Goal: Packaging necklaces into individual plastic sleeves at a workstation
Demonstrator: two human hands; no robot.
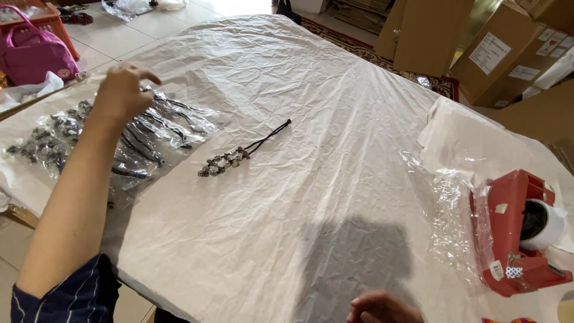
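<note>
We note the left hand (122, 90) open above bagged cord charms (134, 140) at far left; right hand (382, 308), near edge, seemingly loosely curled, grip undeterminable.

On the table (335, 179), bagged cords (149, 134) lie at left, a loose beaded cord (239, 154) at centre, and a tape dispenser (517, 230) at lower right.

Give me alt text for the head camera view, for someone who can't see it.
A person's left hand reaches over a pile of clear bags of black cords and metal charms on a table covered in crinkled white paper. One loose charm cord lies mid-table; the right hand rests at the near edge, beside a red tape dispenser.
</note>
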